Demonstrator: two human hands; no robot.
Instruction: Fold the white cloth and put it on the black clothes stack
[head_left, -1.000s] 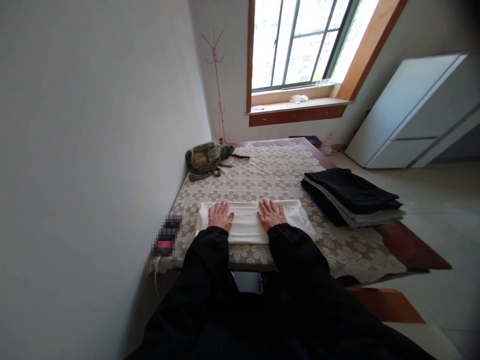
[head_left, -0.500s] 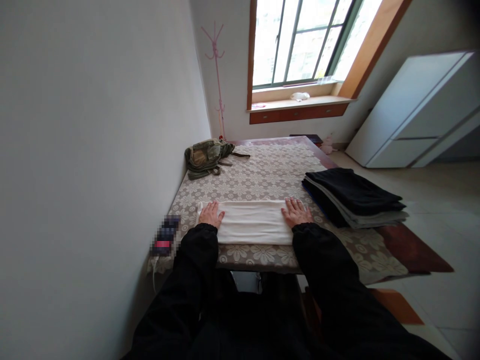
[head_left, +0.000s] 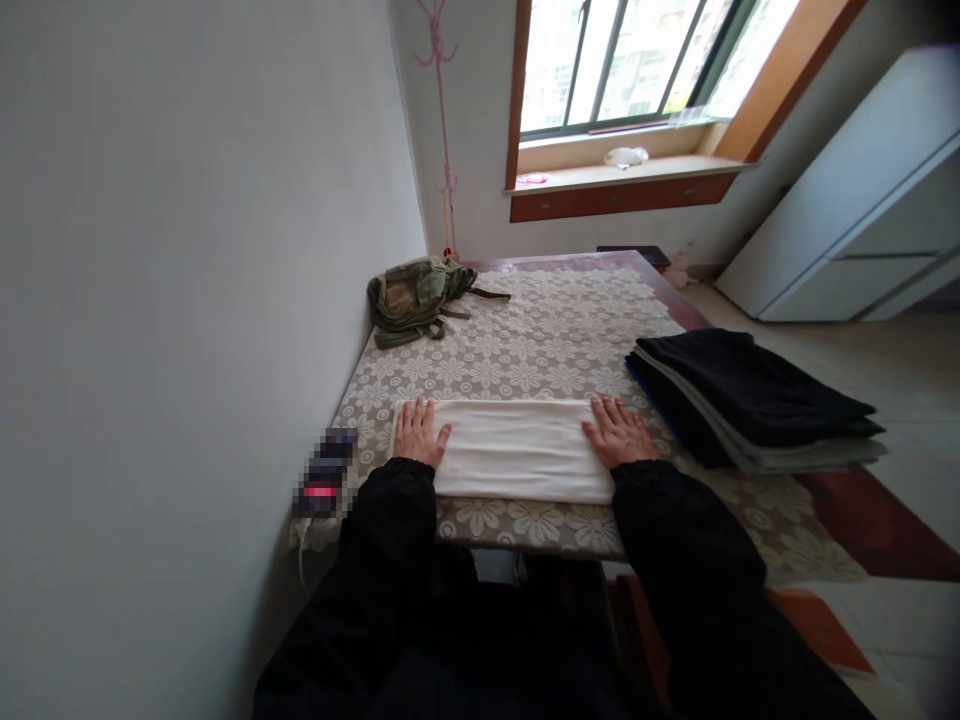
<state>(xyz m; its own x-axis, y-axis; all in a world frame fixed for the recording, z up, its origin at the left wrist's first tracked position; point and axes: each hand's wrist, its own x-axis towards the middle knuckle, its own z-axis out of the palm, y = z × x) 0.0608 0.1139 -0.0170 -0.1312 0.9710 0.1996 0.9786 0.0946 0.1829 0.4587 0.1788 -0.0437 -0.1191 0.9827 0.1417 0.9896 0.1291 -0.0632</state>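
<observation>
**Fingers flat on a folded white cloth**

Fingers of the left hand lie loosely spread and flat on the left end of a folded white cloth, gripping nothing. The right hand rests the same way on the cloth's right end, its fingers fanned a little and pointing away from the person, palm down. Both arms wear black sleeves.

The white cloth lies as a long narrow band across the near edge of the counter, which is covered by a grey cover with a pale flower pattern. The cloth stretches between the two hands and looks smooth.

To the right of the cloth, just beside the right hand, sits a stack of folded garments, dark on top with lighter layers beneath. At the far left corner of the counter, against the wall, lies a green backpack. A small blurred object rests at the near left corner. Beyond the counter stand a pink coat stand, a window and a white cabinet.
</observation>
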